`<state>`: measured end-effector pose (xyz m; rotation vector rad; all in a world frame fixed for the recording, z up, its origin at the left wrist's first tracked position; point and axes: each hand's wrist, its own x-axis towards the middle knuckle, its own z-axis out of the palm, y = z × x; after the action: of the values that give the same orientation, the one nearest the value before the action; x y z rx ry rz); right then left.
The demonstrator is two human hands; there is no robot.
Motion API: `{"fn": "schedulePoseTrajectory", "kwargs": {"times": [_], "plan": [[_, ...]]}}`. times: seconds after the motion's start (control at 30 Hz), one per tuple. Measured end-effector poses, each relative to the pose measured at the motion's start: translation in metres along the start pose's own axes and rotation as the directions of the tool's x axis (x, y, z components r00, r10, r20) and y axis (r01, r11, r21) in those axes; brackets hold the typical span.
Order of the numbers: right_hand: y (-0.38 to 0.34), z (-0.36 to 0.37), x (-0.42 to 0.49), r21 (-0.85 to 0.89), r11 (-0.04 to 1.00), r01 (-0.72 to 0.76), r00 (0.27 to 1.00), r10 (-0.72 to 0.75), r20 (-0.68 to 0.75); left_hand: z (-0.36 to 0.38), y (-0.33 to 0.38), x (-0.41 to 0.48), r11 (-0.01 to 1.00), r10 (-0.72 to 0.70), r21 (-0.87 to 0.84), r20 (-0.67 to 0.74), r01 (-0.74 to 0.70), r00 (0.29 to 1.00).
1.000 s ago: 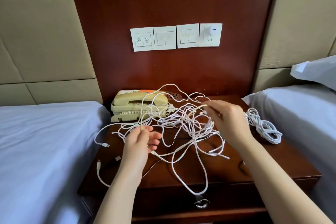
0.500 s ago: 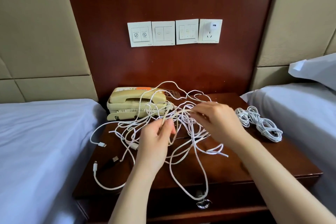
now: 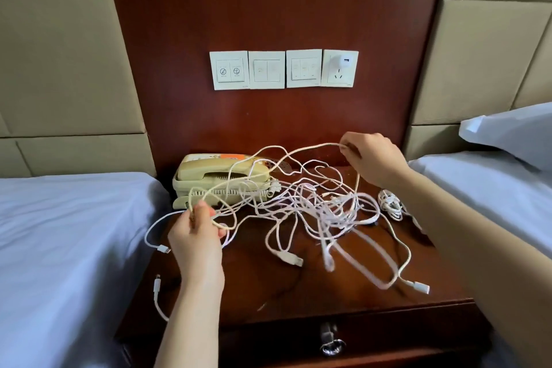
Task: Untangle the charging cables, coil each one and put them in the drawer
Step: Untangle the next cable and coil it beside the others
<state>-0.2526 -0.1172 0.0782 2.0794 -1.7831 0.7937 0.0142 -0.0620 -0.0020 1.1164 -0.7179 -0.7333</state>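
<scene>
Head cam: the charging cable tangle sits mid-worktop. The left hand pinches a strand by the telephone, and the right hand pinches one lifted far right. Pulling harder could cinch the knots or drag the telephone, since loops lie over it.

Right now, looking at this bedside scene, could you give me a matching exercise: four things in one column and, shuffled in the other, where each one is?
Things
1. cream plastic corded telephone
2. small coiled bundle of white cable
3. loose tangle of white charging cables
4. white plug-in charger

Places
A. in the wall socket
B. gripped by the left hand and the right hand
C. back left of the dark wooden nightstand
D. right side of the nightstand top

Pairs: 1-C, 2-D, 3-B, 4-A
</scene>
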Motion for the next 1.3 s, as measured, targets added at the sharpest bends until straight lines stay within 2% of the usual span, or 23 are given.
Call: {"fn": "schedulePoseTrajectory", "kwargs": {"times": [0.17,0.27,0.4,0.63,0.73,0.8,0.9,1.17,1.3], "plan": [[0.019,-0.012,0.009,0.150,0.982,-0.116,0.991,0.105,0.079,-0.012,-0.009,0.018,0.984,-0.130,-0.130,-0.072,0.120,0.989],[0.017,-0.020,0.006,0.249,0.960,-0.124,0.991,0.106,0.088,-0.011,-0.008,0.018,0.984,-0.131,-0.129,-0.036,0.125,0.991],[-0.018,-0.025,0.000,0.405,0.914,-0.031,0.966,-0.077,0.247,0.000,-0.005,0.005,0.996,-0.078,-0.031,0.114,0.082,0.990],[-0.086,-0.009,-0.013,0.385,0.896,0.223,0.851,-0.371,0.371,0.025,0.007,-0.025,0.994,-0.072,0.103,0.341,0.039,0.937],[-0.101,0.001,-0.022,0.396,0.874,0.282,0.810,-0.438,0.389,0.030,0.006,-0.027,0.989,-0.145,0.095,0.415,0.115,0.898],[-0.109,0.003,-0.028,0.396,0.863,0.315,0.765,-0.477,0.433,0.031,0.003,-0.024,0.982,-0.186,0.052,0.428,0.181,0.884],[-0.110,0.002,-0.036,0.391,0.861,0.326,0.687,-0.500,0.527,0.028,-0.001,-0.016,0.978,-0.205,0.038,0.334,0.204,0.920],[-0.058,-0.010,-0.034,0.397,0.911,0.113,0.809,-0.316,0.495,0.021,0.004,-0.007,0.972,-0.176,-0.129,0.148,0.196,0.973],[-0.029,-0.018,-0.039,0.426,0.905,-0.020,0.822,-0.227,0.522,0.022,0.006,-0.004,0.960,-0.152,-0.216,0.126,0.177,0.980]]}}
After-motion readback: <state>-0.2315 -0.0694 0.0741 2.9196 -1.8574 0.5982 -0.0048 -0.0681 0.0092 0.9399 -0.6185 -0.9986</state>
